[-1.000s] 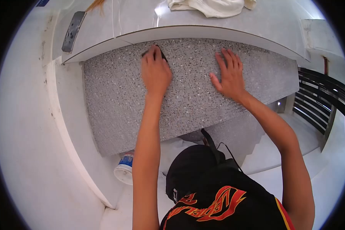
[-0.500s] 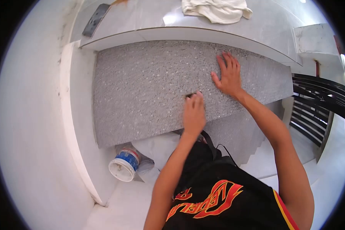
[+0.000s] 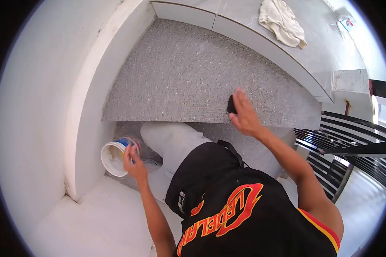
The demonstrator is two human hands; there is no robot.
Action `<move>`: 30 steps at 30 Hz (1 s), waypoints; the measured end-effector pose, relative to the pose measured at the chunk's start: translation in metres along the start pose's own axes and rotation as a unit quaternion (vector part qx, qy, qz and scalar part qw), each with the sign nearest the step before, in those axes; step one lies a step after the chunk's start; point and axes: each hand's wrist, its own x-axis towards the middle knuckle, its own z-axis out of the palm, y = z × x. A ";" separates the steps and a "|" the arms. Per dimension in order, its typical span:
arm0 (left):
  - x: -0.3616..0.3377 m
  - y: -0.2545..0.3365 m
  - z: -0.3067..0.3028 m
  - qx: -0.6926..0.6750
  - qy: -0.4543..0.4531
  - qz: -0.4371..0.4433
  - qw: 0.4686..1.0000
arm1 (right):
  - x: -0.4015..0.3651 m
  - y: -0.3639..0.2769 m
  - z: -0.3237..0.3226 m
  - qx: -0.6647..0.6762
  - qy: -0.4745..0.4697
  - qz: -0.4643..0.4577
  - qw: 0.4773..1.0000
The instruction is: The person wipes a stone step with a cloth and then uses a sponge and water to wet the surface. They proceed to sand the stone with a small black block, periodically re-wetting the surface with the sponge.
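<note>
My right hand [image 3: 245,115] is closed around a small black pad [image 3: 231,105] on the speckled grey step [image 3: 184,73], near the step's front edge. Down at the left, my left hand [image 3: 135,162] is beside the rim of a white bucket [image 3: 112,159] with a blue band. Its fingers are partly curled and slightly blurred, and I cannot make out anything between them. Some pale material shows inside the bucket.
A white cloth [image 3: 281,21] lies on the tiled upper step [image 3: 240,13]. Black metal railings [image 3: 351,128] stand at the right. A white wall [image 3: 34,107] rises at the left. Clear plastic lies beside the bucket.
My left hand has moved from the step down to the bucket. The black pad, earlier under my left hand, is now at my right hand. The view has turned and shifted.
</note>
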 end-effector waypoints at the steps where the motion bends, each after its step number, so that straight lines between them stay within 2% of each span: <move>1: -0.011 -0.022 -0.014 -0.029 0.047 -0.038 0.998 | 0.001 -0.004 0.007 -0.005 -0.007 -0.001 1.000; 4: -0.044 -0.065 -0.046 -0.036 0.086 -0.077 0.993 | -0.010 -0.003 0.017 -0.088 -0.072 -0.025 0.993; 6: -0.057 -0.076 -0.060 0.010 0.165 -0.112 0.980 | -0.015 -0.002 0.012 -0.092 -0.098 -0.039 0.990; 10: -0.089 -0.133 -0.063 0.037 0.216 -0.158 0.963 | -0.046 0.019 0.009 -0.139 -0.097 -0.046 0.985; 12: -0.109 -0.184 -0.054 0.168 0.150 -0.254 0.941 | -0.037 -0.007 0.027 -0.131 0.005 0.053 0.990; 13: -0.107 -0.182 -0.051 0.168 0.144 -0.256 0.941 | -0.023 -0.031 0.037 -0.134 0.002 0.057 0.989; 15: -0.098 -0.172 -0.034 0.270 -0.037 -0.368 0.889 | 0.014 -0.071 0.045 -0.074 -0.089 -0.079 0.990; 16: -0.096 -0.173 -0.032 0.272 -0.044 -0.367 0.888 | 0.007 -0.062 0.038 -0.074 -0.092 -0.073 0.990; 19: -0.085 -0.179 -0.034 0.285 -0.048 -0.377 0.880 | -0.002 -0.031 0.006 -0.118 -0.125 -0.147 0.974; 21: -0.093 -0.186 -0.030 0.321 -0.053 -0.379 0.867 | -0.021 -0.022 -0.004 -0.188 -0.157 -0.079 0.966; 22: -0.096 -0.186 -0.030 0.317 -0.063 -0.386 0.864 | -0.016 -0.030 -0.001 -0.193 -0.168 -0.077 0.964; 24: -0.091 -0.186 -0.027 0.294 -0.050 -0.373 0.878 | 0.012 -0.039 0.018 -0.111 -0.115 -0.163 0.974; 25: -0.091 -0.182 -0.026 0.289 -0.052 -0.384 0.875 | 0.016 -0.025 0.015 -0.115 -0.124 -0.169 0.971; 27: -0.088 -0.175 -0.030 0.292 -0.041 -0.386 0.874 | 0.017 0.011 0.004 -0.103 -0.147 -0.287 0.941; 28: -0.090 -0.178 -0.032 0.282 -0.034 -0.398 0.872 | 0.009 0.018 -0.008 -0.091 -0.133 -0.262 0.952; 29: -0.092 -0.181 -0.031 0.293 -0.030 -0.395 0.870 | 0.006 0.023 -0.010 -0.099 -0.139 -0.279 0.945; 30: -0.099 -0.184 -0.030 0.304 -0.030 -0.394 0.867 | 0.000 0.026 -0.014 -0.046 -0.129 -0.201 0.970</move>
